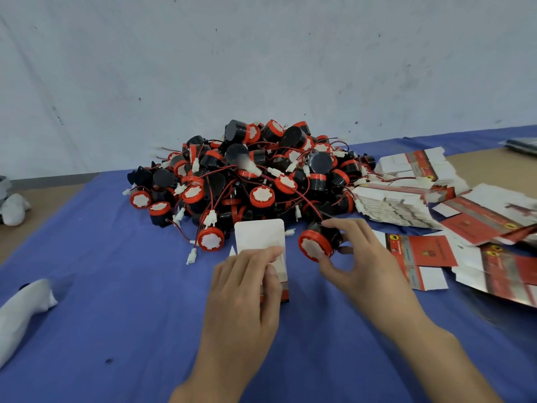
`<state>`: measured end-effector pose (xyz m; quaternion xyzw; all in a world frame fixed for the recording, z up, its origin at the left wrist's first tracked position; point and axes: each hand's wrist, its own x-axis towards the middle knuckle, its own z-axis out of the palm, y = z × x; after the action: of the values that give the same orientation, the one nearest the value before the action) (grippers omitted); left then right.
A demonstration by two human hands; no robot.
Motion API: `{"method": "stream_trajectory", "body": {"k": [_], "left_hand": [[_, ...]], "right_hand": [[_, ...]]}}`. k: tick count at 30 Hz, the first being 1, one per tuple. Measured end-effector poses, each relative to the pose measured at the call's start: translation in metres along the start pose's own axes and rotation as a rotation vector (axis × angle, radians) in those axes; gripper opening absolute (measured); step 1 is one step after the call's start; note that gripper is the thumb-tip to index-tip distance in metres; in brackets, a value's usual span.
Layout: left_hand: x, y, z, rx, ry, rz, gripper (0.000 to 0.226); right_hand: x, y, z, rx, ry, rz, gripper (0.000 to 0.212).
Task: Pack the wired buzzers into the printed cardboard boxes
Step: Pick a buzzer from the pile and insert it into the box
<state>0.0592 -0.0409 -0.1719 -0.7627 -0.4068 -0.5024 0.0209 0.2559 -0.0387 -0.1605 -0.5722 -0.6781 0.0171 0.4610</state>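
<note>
Head view, from the left edge inward: a white cloth bundle (21,308) lies on the blue fabric table cover (130,315), well apart from the work and likely set aside there. Behind the centre sits the big heap of black-and-red round wired buzzers (247,175), their red leads and white plugs tangled together; it is kept close, probably so each unit is an easy reach. In front of it the left hand (247,286) closes around a small printed cardboard box (261,242), fingers wrapped over the top and thumb against its near side, with the white flap standing up. The hold looks meant to keep the mouth open and steady. Just to the right, the right hand (357,257) pinches a single black buzzer with a red cap (318,244) between thumb and fingertips, cap turned toward the box, its red wire trailing back into the heap. The buzzer is beside the box, not yet inside. Farther right, flat unfolded red-and-white cardboard box blanks (421,254) lie fanned out, a ready supply.
</note>
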Motion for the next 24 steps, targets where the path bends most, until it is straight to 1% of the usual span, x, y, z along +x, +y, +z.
{"method": "stream_trajectory", "body": {"k": [3, 6, 10, 13, 16, 19, 20, 21, 24], "left_hand": [[0.001, 0.003, 0.001, -0.009, 0.003, -0.004, 0.031], [0.004, 0.002, 0.001, 0.033, 0.007, 0.030, 0.035], [0.009, -0.005, 0.002, 0.232, 0.033, 0.150, 0.037], [0.011, -0.011, 0.003, 0.386, 0.056, 0.132, 0.038], [0.011, -0.016, 0.000, 0.458, 0.072, 0.108, 0.037], [0.012, -0.017, -0.003, 0.417, 0.128, 0.099, 0.030], [0.012, -0.016, -0.004, 0.381, 0.146, 0.105, 0.028], [0.012, -0.015, -0.005, 0.333, 0.155, 0.117, 0.026], [0.009, -0.011, -0.008, 0.179, 0.124, 0.130, 0.023]], "right_hand": [[-0.006, 0.001, -0.001, -0.046, -0.040, -0.054, 0.043], [-0.009, 0.000, -0.001, -0.111, -0.089, -0.122, 0.044], [-0.009, -0.006, 0.001, -0.177, -0.101, -0.221, 0.046], [-0.008, -0.011, 0.003, -0.186, -0.109, -0.265, 0.052], [-0.008, -0.015, 0.005, -0.179, -0.080, -0.291, 0.052], [-0.007, -0.018, 0.005, -0.171, -0.006, -0.334, 0.048], [-0.008, -0.019, 0.005, -0.156, 0.012, -0.332, 0.049], [-0.008, -0.021, 0.005, -0.130, 0.016, -0.313, 0.056], [-0.012, -0.027, 0.004, -0.088, -0.022, -0.233, 0.090]]}}
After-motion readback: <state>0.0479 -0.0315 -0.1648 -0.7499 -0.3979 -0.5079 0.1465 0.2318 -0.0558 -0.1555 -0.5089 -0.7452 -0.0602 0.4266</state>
